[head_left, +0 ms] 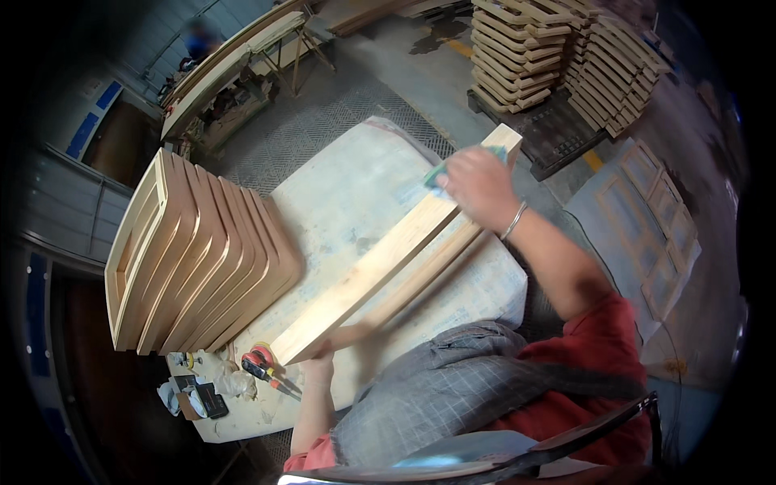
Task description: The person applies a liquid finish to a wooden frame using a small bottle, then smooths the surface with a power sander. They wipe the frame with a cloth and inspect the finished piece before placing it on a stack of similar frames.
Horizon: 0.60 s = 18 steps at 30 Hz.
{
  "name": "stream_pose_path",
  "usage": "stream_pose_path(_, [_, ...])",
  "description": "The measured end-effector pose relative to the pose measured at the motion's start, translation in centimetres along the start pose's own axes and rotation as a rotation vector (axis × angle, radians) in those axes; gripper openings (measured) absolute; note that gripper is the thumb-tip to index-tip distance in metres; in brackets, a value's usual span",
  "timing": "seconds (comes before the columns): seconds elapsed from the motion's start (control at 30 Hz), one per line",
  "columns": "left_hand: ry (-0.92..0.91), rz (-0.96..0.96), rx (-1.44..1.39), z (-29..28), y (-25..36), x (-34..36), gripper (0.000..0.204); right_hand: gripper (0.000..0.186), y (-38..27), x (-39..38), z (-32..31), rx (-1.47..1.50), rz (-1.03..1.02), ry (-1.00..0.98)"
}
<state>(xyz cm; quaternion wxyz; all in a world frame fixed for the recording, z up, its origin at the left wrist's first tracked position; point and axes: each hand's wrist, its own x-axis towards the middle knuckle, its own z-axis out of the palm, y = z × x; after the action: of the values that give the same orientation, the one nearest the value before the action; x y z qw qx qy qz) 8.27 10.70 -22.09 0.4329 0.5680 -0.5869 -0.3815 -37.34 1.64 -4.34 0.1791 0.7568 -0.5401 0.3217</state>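
Note:
A long pale wooden beam (388, 250) slants across the view above the table, from the near left to the far right. My left hand (322, 360) grips its near end from below, its fingers partly hidden by the wood. Near the beam's far end, my right hand (478, 187) presses a piece of green sandpaper (436, 172) onto the top face, fingers closed over it. Beside the beam, on its right, runs a rounded wooden rail (420, 275); whether the two are joined I cannot tell.
A pale covered table (339, 186) lies under the work. Curved wooden frames (194, 250) stand nested at the left. A red and black power sander (259, 361) and a small black box (212, 400) are at the near left. Stacked frames (521, 56) rest on a black pallet (558, 133).

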Motion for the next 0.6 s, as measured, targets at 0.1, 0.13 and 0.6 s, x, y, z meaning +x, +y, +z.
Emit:
stream_pose_path(0.1, [0.000, 0.110, 0.318, -1.1, -1.1, 0.3, 0.030, 0.026, -13.3, -0.2, 1.7, 0.327, -0.105, 0.066])
stream_pose_path(0.13, [0.062, 0.079, 0.218, -0.4, 0.9, 0.0, 0.034, 0.028, -16.5, -0.4, 2.2, 0.346, -0.120, 0.068])
stream_pose_path(0.6, [-0.059, 0.041, -0.003, 0.6, 5.0, 0.8, 0.024, 0.035, 7.4, 0.8, -1.4, 0.046, 0.256, -0.084])
